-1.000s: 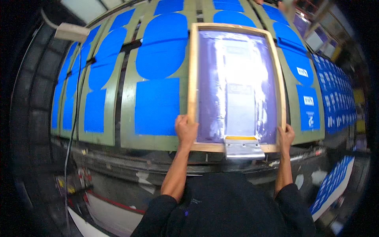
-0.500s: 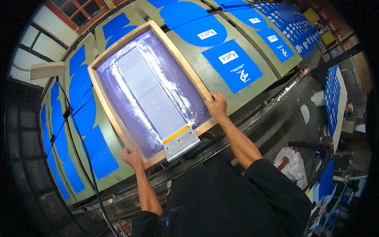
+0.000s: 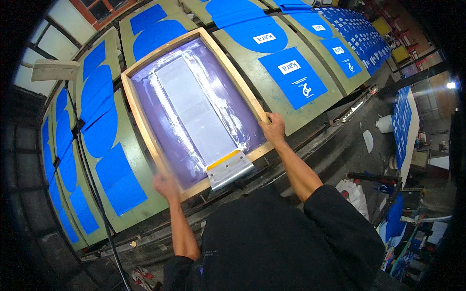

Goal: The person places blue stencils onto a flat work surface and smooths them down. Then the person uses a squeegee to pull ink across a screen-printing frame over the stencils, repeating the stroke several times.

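Note:
A wooden-framed printing screen point(image 3: 144, 133) with purple mesh lies tilted across the board in front of me. Its middle has a long pale window with white ink smeared along both sides. My right hand point(image 3: 273, 129) is closed round the frame's right side near the corner. At the lower left corner, my left hand point(image 3: 166, 187) is curled against the frame; motion blurs both the hand and that edge. A metal squeegee point(image 3: 231, 173) with a yellow blade rests at the frame's near end, touched by neither hand. The frame hides part of the board beneath.
Green boards point(image 3: 310, 63) bear blue cut fabric pieces point(image 3: 293, 80), some printed white. A dark cable point(image 3: 94, 186) hangs at left from a pale lamp-like fixture point(image 3: 55, 71). At right stand a white bucket point(image 3: 385, 124) and a panel point(image 3: 402, 123) with blue printed pieces.
The screen and both hands appear slightly farther right, and the near left corner sits a little higher in view. My left hand has become blurred. The surroundings have shifted slightly too.

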Tool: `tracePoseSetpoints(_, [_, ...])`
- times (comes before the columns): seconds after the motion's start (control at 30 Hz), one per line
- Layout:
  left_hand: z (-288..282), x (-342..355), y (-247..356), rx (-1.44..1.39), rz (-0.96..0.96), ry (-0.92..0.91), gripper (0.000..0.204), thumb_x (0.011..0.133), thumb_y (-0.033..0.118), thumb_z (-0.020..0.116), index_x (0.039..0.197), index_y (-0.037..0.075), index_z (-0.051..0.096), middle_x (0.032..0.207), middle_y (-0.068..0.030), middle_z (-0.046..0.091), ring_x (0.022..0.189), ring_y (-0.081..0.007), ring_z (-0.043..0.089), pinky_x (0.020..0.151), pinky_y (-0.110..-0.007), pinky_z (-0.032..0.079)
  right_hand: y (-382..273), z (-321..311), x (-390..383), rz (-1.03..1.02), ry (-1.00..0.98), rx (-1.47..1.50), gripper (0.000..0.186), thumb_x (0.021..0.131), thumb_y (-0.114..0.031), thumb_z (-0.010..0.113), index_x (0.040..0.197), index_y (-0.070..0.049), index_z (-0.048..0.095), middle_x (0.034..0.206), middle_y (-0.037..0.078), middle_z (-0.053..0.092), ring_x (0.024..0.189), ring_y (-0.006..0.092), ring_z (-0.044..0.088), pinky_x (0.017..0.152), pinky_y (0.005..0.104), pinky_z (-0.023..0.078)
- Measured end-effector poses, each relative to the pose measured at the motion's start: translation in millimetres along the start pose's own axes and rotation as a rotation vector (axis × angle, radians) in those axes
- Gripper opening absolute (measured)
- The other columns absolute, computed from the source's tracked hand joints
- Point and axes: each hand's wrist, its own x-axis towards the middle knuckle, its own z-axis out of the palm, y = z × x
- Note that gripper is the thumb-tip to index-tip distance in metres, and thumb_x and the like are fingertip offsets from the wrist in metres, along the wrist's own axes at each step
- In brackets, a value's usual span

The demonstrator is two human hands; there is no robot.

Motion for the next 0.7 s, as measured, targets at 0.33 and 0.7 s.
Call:
tracePoseSetpoints(0.33, [6,6,9,-0.040,0.088,0.108,0.040,0.079,0.017,0.075,0.112,-0.004,0.066,0.107,-0.0181,0.063,0.101,-0.0346,0.061,0.090,-0.043,0.048,12,4,6,0.039,-0.108,-0.048,0.041,0.074,-0.022,0.081,0.108,-0.001,0.072,0.101,0.019,0.071,0.094,0.0333,0.068,0.084,0.0426,0.052])
tracePoseSetpoints(0.7, [-9,-11,40,0.146,-0.068,0.114,0.065,0.079,0.031,0.078,0.133,0.001,0.056,0.127,-0.0182,0.059,0.121,-0.0373,0.055,0.107,-0.055,0.037,-14,-19,-10,-0.012,-0.104,0.005,0.057,0.076,-0.028,0.082,0.124,-0.002,0.064,0.123,0.021,0.063,0.116,0.0368,0.058,0.099,0.0443,0.046])
